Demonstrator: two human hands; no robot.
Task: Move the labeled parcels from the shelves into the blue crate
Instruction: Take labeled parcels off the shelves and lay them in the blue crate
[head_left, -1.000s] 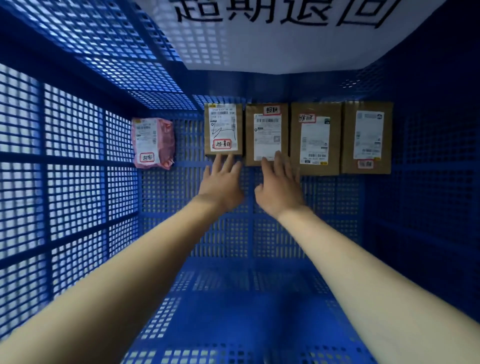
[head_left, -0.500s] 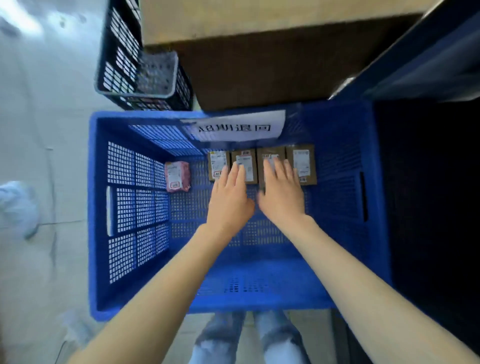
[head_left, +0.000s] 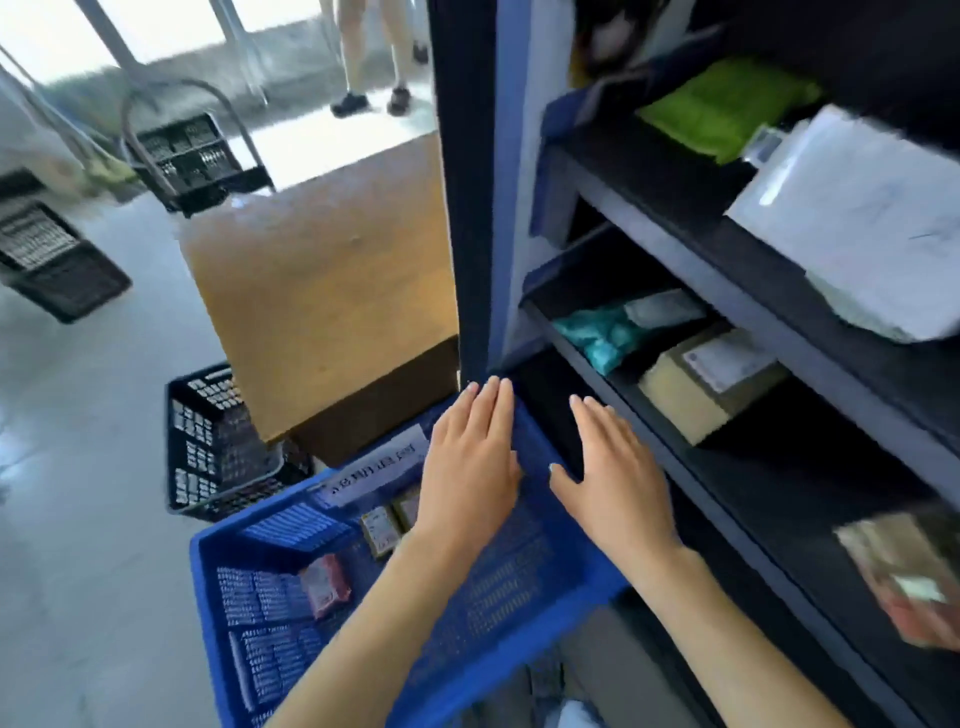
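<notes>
Empty-handed at frame centre: left hand (head_left: 470, 467) flat, fingers straight and together, above the crate (head_left: 270, 644) rim; right hand (head_left: 618, 473) just beside it, fingers spread, thumb out, before the dark lower bay of the shelves (head_left: 727, 280). Held clear of the crate, probably to reach for another parcel. Already in the crate, lower left: pink parcel (head_left: 324, 584) by the mesh wall, small boxes (head_left: 381, 531) under the paper sign (head_left: 379, 470), seemingly lined up to keep the floor free. Waiting at right: tan box (head_left: 706, 379) and teal bag (head_left: 597, 332) mid-level, green bag (head_left: 727, 104) and white bag (head_left: 857, 218) above, reddish bag (head_left: 904, 582) lower right, blurred. Nearest likely pick: the tan box
</notes>
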